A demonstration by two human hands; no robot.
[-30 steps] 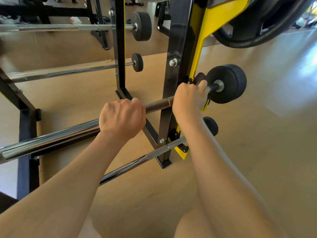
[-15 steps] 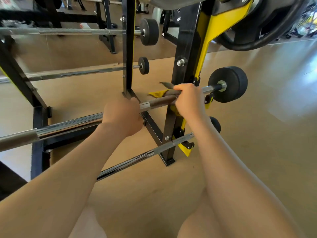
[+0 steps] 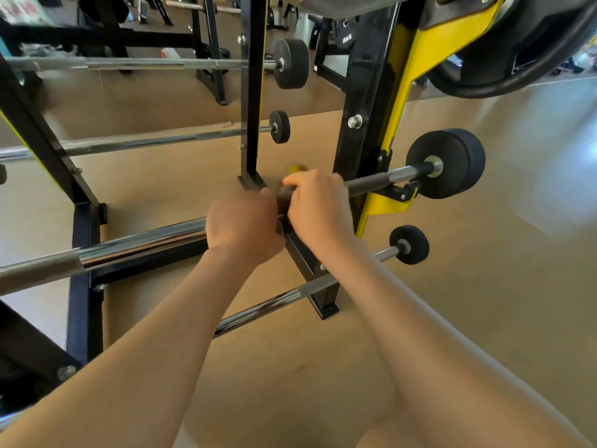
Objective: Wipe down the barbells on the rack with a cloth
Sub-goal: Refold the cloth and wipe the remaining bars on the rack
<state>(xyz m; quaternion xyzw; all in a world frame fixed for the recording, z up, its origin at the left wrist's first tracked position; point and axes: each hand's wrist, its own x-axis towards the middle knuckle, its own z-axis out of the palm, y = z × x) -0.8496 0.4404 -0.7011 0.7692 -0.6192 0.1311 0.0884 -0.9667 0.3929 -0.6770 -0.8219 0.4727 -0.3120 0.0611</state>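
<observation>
The barbell (image 3: pixel 142 242) is lying across the middle of the frame on the black-and-yellow rack (image 3: pixel 366 124). The left hand (image 3: pixel 244 227) is gripping its shaft, and just right of it the right hand (image 3: pixel 318 205) is clutching the cloth (image 3: pixel 295 168) (blurred, mostly hidden) against the bar.

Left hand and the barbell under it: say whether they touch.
Touching. The head view shows the left hand wrapped round the barbell, its chrome shaft running straight into the fist.

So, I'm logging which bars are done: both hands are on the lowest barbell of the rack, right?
Not the lowest. The head view shows the left hand and right hand on the barbell with the large black end weight; a lower barbell with a smaller weight sits beneath it on the rack.
</observation>
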